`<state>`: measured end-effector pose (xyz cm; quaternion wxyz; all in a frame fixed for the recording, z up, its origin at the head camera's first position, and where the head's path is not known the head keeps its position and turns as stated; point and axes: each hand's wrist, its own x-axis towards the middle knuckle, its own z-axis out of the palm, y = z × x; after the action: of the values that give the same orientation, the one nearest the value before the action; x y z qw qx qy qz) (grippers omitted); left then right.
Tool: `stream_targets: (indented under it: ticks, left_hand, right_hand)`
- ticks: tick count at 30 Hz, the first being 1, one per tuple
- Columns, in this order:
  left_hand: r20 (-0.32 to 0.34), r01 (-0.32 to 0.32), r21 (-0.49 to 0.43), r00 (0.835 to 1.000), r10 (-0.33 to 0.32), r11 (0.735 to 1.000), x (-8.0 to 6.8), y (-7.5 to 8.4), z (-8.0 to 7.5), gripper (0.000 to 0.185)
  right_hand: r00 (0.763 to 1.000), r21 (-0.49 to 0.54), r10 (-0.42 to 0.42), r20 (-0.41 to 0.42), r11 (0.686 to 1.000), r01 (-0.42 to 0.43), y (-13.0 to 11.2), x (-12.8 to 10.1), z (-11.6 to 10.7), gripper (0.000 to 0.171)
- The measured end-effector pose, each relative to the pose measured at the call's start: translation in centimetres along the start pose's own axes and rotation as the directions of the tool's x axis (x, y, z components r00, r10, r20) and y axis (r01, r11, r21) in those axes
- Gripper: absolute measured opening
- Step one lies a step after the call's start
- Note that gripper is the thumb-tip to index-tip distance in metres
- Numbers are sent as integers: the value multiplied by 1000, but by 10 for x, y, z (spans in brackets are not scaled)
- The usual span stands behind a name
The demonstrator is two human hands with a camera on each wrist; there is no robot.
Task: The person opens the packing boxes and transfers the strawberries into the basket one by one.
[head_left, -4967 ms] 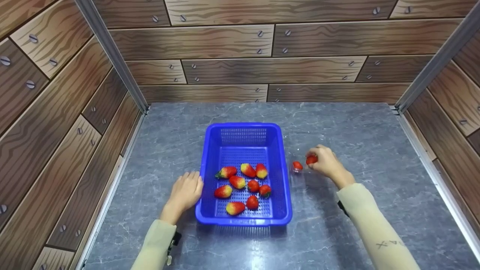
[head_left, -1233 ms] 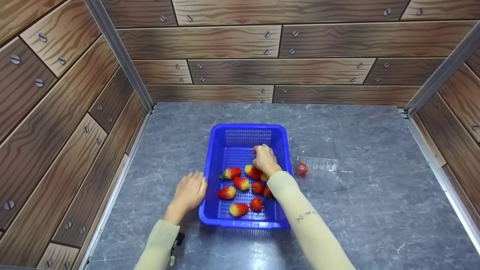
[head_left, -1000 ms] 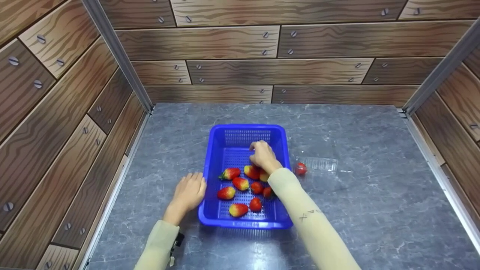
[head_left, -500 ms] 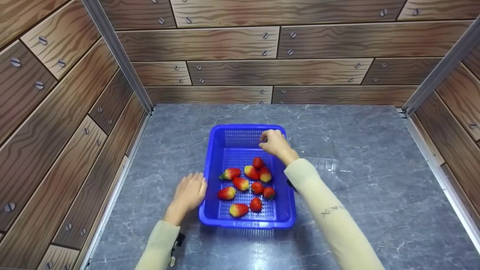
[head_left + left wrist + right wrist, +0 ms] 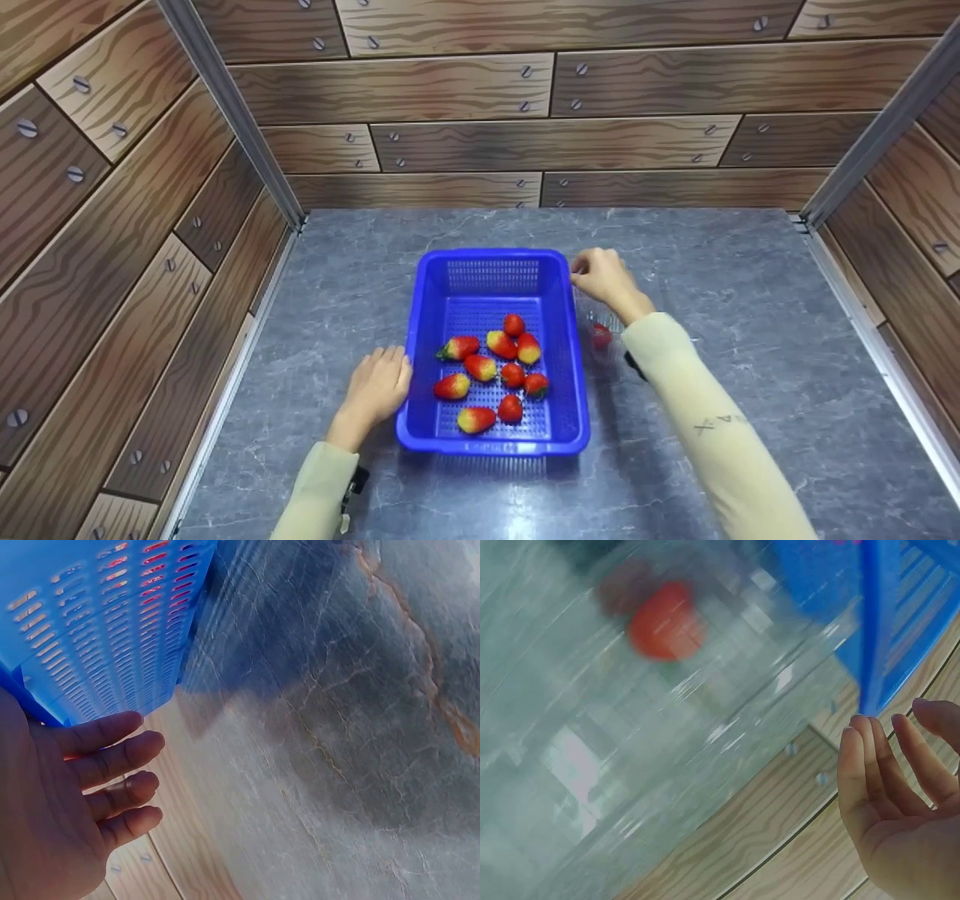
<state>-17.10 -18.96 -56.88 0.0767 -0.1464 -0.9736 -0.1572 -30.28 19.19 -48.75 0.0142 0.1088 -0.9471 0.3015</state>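
Lying beside the blue basket (image 5: 491, 352) — one red strawberry (image 5: 601, 335), right grip (image 5: 600, 274) released.

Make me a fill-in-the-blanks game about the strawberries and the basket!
1. The basket is the colour ____.
2. The left hand rests against the basket's ____ side.
3. The number of strawberries inside the basket is ____.
4. The right hand holds ____, and one strawberry lies outside the basket in a clear tray.

Missing words: blue; left; nine; nothing
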Motion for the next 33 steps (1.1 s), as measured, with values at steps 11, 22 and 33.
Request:
stream_targets:
  ticks: [11, 22, 33]
  left_hand:
    - [3, -10, 8, 1000, 10, 1000, 0, -2, -1, 34]
    - [13, 1, 5, 1000, -1, 1000, 0, 0, -1, 37]
    - [33, 20, -21, 999, -19, 1000, -1, -1, -1, 40]
  right_hand:
    - [994, 7, 77, 84, 997, -78, 46, -25, -15, 15]
    - [984, 57, -9, 178, 998, -1, 72, -43, -3, 20]
    - [975, 34, -128, 182, 992, 124, 79, -52, 15, 31]
